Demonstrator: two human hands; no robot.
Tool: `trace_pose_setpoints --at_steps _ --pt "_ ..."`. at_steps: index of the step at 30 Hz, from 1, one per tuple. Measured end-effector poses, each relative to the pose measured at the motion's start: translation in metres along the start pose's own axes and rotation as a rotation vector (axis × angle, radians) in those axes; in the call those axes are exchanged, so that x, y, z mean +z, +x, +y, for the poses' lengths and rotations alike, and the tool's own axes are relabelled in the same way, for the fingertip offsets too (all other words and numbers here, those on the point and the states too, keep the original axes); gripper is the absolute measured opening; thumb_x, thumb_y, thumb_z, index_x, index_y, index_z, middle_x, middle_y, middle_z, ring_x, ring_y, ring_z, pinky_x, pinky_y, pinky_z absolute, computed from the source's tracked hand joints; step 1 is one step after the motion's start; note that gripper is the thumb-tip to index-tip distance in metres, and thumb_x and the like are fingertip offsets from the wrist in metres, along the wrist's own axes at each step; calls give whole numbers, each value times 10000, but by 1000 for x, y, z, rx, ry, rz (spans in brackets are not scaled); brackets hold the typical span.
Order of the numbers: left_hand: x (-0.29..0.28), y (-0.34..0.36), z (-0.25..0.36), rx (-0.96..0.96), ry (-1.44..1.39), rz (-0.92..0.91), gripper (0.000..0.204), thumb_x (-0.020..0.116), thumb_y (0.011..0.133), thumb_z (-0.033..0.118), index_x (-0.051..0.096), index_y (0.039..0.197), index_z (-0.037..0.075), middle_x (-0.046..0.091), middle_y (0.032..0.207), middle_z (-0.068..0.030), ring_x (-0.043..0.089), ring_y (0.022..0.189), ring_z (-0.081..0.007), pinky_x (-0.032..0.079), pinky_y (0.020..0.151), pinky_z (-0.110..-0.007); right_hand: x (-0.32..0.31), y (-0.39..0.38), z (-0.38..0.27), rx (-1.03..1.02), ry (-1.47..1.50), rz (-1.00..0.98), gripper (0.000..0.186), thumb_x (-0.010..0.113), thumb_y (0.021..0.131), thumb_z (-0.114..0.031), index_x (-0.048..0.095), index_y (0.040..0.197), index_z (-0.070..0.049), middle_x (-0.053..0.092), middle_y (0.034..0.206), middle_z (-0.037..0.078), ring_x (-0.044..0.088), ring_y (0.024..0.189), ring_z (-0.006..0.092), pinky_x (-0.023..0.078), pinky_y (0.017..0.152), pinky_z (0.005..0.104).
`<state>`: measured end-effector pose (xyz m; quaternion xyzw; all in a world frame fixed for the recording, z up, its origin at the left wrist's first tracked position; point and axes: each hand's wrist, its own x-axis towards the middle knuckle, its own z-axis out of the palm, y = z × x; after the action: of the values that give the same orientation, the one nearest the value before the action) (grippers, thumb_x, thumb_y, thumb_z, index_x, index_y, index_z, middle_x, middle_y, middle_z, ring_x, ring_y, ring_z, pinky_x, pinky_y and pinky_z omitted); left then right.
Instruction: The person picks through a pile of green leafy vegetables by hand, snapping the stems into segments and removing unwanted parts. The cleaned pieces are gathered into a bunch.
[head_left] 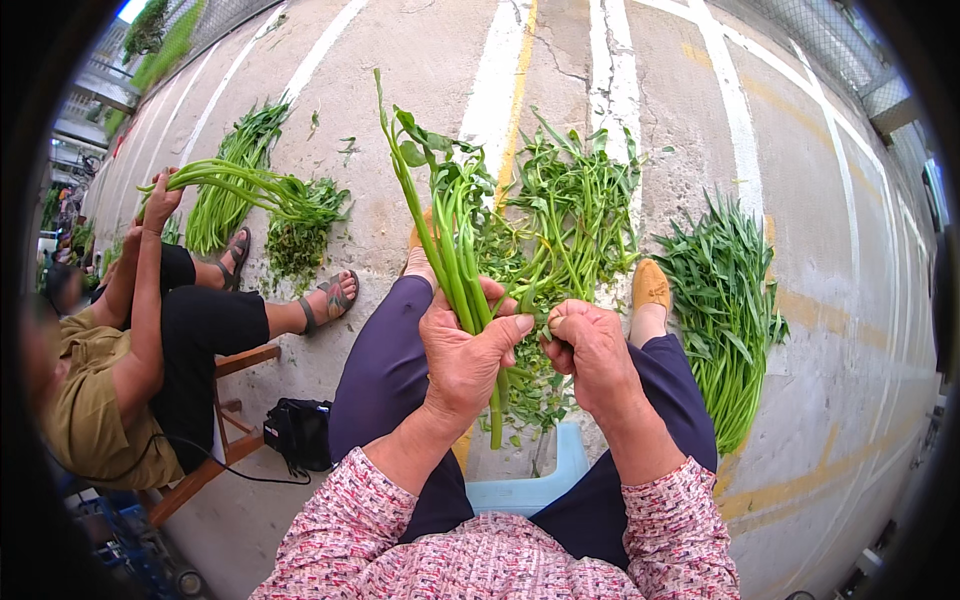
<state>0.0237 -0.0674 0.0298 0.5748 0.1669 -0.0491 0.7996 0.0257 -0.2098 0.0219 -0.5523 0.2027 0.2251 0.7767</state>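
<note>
My left hand (466,358) is closed around a bunch of long green leafy stalks (448,215) that stand up from the fist, with the cut ends hanging below it. My right hand (592,350) is beside it, its fingers pinched on a thin green stem (537,318) that runs across to the bunch. Both hands hover over my lap, between my knees in dark purple trousers. Under them on the concrete lies a loose heap of the same greens (575,205).
A sorted pile of stalks (722,310) lies on the ground to my right. On the left, another person sits on a wooden stool (240,440) and holds up a bundle of greens (240,185), with more piles nearby. A black bag (298,432) sits by my left leg, and I sit on a light blue stool (530,485).
</note>
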Motion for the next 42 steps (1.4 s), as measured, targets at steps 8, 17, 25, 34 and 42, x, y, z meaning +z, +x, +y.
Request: trace_pose_setpoints --at_steps 8,17,25,34,42 --pt "-1 -2 2 54 37 -2 325 708 720 -65 541 978 39 609 818 -47 549 546 -54 450 423 -174 -20 15 11 -311 -249 124 134 480 831 -45 578 749 -7 563 628 26 488 546 79 397 502 222" --pt "0 2 10 -19 83 -57 333 707 739 -50 515 1000 28 616 790 -59 513 479 -57 403 414 -170 -14 7 -4 -211 48 19 145 523 868 -63 620 967 -21 636 773 27 483 591 27 380 522 156" --pt "-4 6 9 -83 59 -77 323 718 745 -9 524 1002 20 603 815 -57 527 501 -50 435 416 -164 -8 2 -7 -143 66 -62 181 518 877 -96 637 982 -9 596 779 -13 422 585 16 357 532 159" --pt "-1 6 9 -76 48 -94 283 682 789 1 500 1005 26 600 756 -54 500 469 -60 407 414 -175 -5 0 0 -216 -45 -114 160 637 864 -108 623 968 12 566 744 -31 439 612 22 353 540 177" --pt "-6 11 9 -61 -18 -101 331 687 790 9 488 1054 29 641 842 -79 528 501 -54 430 416 -158 -9 3 1 -214 -216 -151 59 584 848 -32 613 831 16 543 700 -38 466 639 40 396 570 205"
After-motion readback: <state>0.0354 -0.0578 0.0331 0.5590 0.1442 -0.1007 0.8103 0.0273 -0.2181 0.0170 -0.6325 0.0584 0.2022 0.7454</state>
